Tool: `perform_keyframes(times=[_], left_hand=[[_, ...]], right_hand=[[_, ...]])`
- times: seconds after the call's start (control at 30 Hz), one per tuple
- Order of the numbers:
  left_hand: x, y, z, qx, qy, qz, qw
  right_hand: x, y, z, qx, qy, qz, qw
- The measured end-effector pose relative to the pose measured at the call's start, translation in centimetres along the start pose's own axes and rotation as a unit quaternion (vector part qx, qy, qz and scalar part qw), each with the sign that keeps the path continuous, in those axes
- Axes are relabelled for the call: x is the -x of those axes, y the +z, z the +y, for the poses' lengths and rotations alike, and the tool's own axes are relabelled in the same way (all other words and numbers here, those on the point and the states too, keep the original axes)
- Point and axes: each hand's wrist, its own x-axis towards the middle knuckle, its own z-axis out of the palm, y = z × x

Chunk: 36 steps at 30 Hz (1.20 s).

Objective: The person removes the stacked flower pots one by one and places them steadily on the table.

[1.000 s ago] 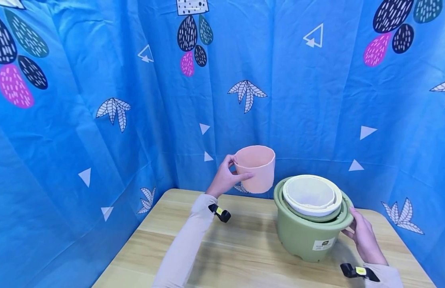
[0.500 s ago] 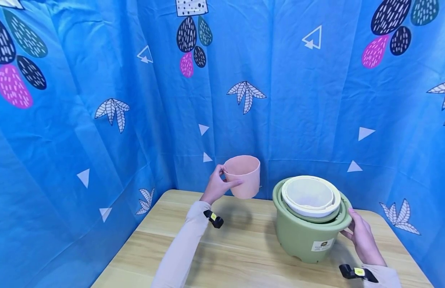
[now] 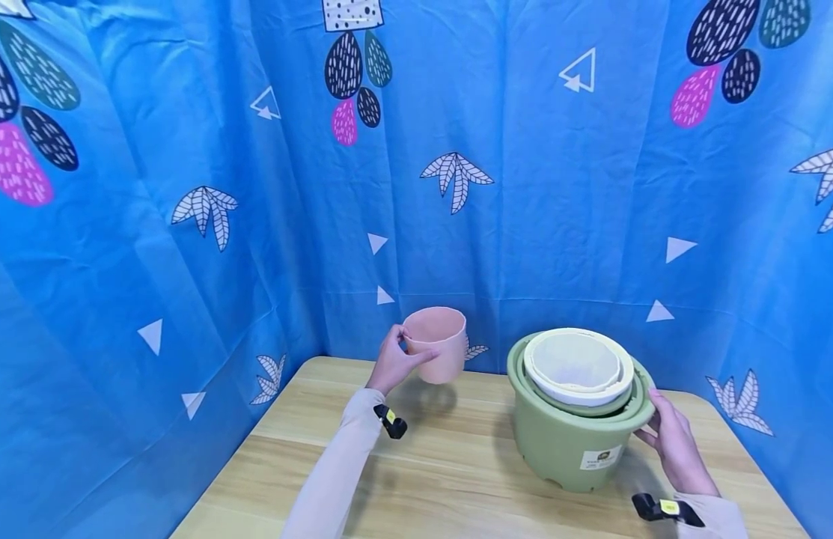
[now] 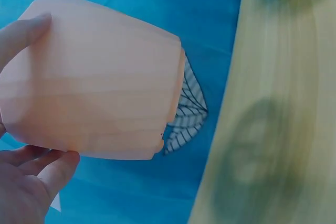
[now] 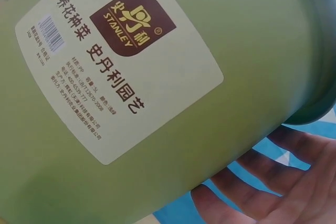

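Note:
My left hand [image 3: 394, 362] pinches a pink pot [image 3: 443, 361] by its left side, upright above the table's back part, its shadow on the wood below. In the left wrist view the thumb and fingers of the hand [image 4: 31, 182] lie on opposite sides of the pink pot [image 4: 105, 77]. At the right, my right hand [image 3: 679, 442] grips the rim of a large green pot [image 3: 557, 442]. White and green pots [image 3: 578, 363] are nested inside it. The right wrist view shows fingers [image 5: 247, 182] against the green wall beside a label [image 5: 121, 72].
The pale wooden table [image 3: 416, 479] has its back edge close to a blue patterned curtain [image 3: 403, 187], which also hangs along the left and right. A strip of bare wood lies between the pink pot and the green pot.
My left hand has carried the pink pot left and down, away from the green pot. The right hand keeps its grip on the rim, and the green pot has hardly moved.

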Motion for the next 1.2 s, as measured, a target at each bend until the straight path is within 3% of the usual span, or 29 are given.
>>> perform_keyframes(times=[0.3,0.73,0.93,1.2], left_hand=[[0.5,0.2,-2.2,-0.039,-0.015,0.007,0.9991],[1.6,0.6,-5.3,-0.081,-0.049,0.019,0.9953],[1.9,0.5,-6.2,-0.090,-0.056,0.020,0.9942],[2.5,0.0,-6.8,-0.106,-0.042,0.020,0.9933]], right_hand=[[-0.1,-0.1,0.2,-0.016,-0.023,0.000,0.9996],[0.0,0.4,0.1,-0.008,-0.019,0.004,0.9998],[0.0,0.2,0.3,-0.012,-0.022,-0.002,0.9997],[0.0,0.3,0.2,-0.011,-0.019,0.000,0.9998]])
